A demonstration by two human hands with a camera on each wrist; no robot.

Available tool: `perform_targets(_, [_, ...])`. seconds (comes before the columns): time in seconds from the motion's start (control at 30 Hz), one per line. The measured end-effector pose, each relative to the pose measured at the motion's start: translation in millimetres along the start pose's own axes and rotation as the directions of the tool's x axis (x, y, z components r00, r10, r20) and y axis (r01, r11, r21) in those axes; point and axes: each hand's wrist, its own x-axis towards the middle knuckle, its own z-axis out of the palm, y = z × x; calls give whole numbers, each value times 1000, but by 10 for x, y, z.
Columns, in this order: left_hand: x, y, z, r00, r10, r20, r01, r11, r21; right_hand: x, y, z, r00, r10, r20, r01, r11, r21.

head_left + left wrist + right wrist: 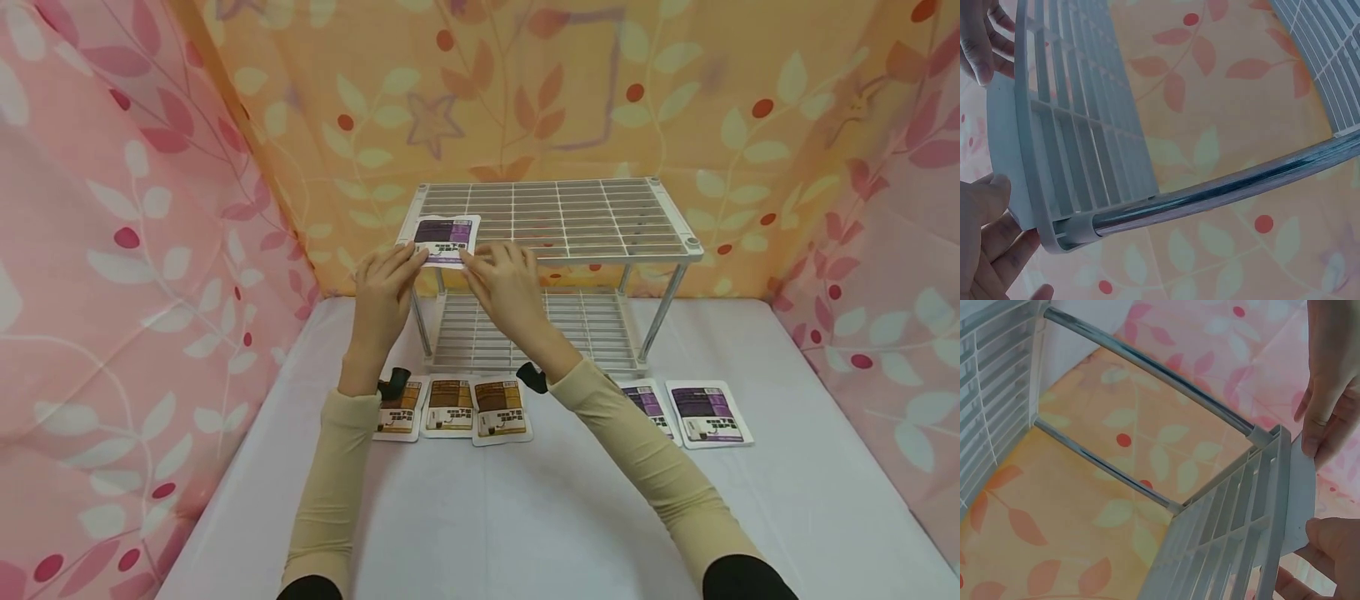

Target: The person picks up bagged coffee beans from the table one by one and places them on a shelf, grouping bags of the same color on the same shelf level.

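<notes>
A purple-labelled sachet lies on the front-left corner of the top shelf of a white two-tier wire rack, overhanging the edge. My left hand pinches its lower left edge and my right hand pinches its lower right edge. From below, the left wrist view shows the sachet's white underside past the shelf grid, with my left fingers at it. In the right wrist view the sachet sticks out beyond the shelf rim, my right thumb under it.
On the white table in front of the rack lie three brown-labelled sachets on the left and two purple-labelled ones on the right. The lower shelf shows nothing on it. Patterned cloth walls close in the left, back and right.
</notes>
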Motion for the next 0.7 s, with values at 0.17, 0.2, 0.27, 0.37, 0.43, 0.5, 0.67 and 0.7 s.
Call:
perform_targets(0.17, [18, 8, 23, 997, -44, 63, 40, 997, 70, 38, 24, -10, 999, 30, 39, -30, 1000, -2])
perform_targets(0.2, [21, 11, 25, 996, -51, 78, 44, 995, 84, 40, 29, -7, 998, 35, 46, -35, 999, -4])
perform_targets(0.27, [24, 25, 23, 992, -61, 110, 48, 992, 115, 39, 40, 4, 997, 44, 59, -44, 999, -5])
perform_targets(0.37, [24, 41, 22, 984, -88, 154, 65, 987, 147, 34, 59, 28, 996, 54, 75, -54, 999, -3])
perform_targets(0.43, [28, 49, 21, 977, -109, 182, 78, 982, 172, 35, 68, 41, 995, 55, 85, -55, 998, 0])
perform_targets(0.5, [33, 44, 24, 970, -129, 205, 88, 977, 196, 37, 71, 48, 995, 48, 90, -50, 999, 11])
perform_targets(0.67, [53, 20, 36, 961, -141, 240, 83, 968, 236, 42, 79, 62, 995, 39, 94, -43, 998, 39])
perform_targets(0.7, [56, 14, 40, 959, -143, 244, 84, 968, 238, 42, 81, 64, 995, 38, 95, -42, 998, 41])
